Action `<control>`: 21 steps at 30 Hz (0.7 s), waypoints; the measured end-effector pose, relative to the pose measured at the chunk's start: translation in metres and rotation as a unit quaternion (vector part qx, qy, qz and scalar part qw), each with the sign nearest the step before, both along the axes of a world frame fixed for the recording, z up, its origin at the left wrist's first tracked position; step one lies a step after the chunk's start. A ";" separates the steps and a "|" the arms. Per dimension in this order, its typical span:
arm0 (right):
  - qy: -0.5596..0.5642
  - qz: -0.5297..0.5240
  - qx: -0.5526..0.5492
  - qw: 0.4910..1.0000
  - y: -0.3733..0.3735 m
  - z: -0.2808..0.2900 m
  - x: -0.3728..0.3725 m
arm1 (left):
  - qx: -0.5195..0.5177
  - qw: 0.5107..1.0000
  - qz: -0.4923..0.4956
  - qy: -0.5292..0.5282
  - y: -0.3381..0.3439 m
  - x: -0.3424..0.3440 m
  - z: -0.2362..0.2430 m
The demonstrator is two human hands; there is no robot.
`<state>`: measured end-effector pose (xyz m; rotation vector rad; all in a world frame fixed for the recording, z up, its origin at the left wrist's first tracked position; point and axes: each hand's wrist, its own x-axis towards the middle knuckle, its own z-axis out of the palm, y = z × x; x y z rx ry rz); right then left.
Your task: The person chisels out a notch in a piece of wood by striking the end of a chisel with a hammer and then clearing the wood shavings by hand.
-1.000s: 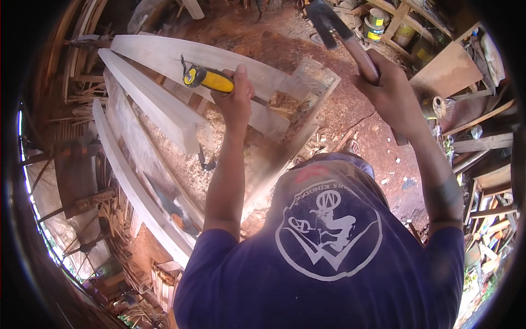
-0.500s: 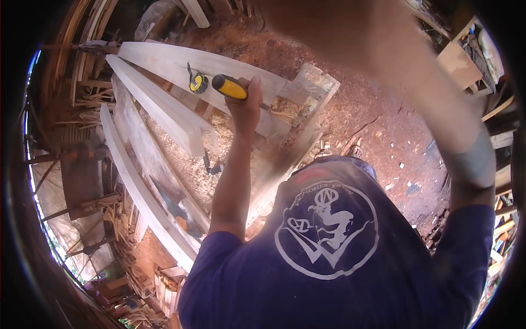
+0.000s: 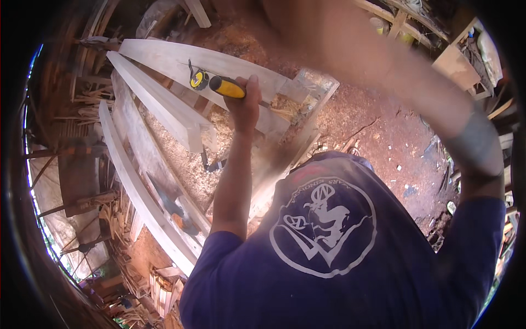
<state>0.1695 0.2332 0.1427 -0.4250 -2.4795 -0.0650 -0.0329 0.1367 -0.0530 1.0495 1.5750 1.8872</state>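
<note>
My left hand is closed around a chisel with a yellow and black handle. The handle's black end points left, and its thin blade reaches right toward a pale wooden piece. Beside the handle, on a curved pale plank, lies a yellow and black tape measure. My right hand is raised at the top of the view, close to the camera and smeared by motion. Its fingers, and anything in them, cannot be made out.
More long curved planks run to the left, over wood shavings. A dark angled metal tool lies by a plank end. A blue-grey tool with an orange part rests lower left. Scrap wood is heaped around the reddish floor.
My raised right hand and forearm have swung left across the top of the view. The left hand still grips the chisel in nearly the same spot.
</note>
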 end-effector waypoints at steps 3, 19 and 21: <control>-0.141 -0.006 -0.032 0.989 0.001 -0.015 0.005 | -0.003 1.000 -0.015 0.007 -0.001 0.000 0.000; -0.164 -0.063 -0.254 0.951 0.027 -0.074 0.039 | -0.043 0.986 -0.013 -0.161 0.006 -0.004 -0.023; -0.068 -0.075 -0.264 0.959 0.030 -0.067 0.046 | 0.038 0.985 -0.031 -0.167 0.005 -0.003 -0.009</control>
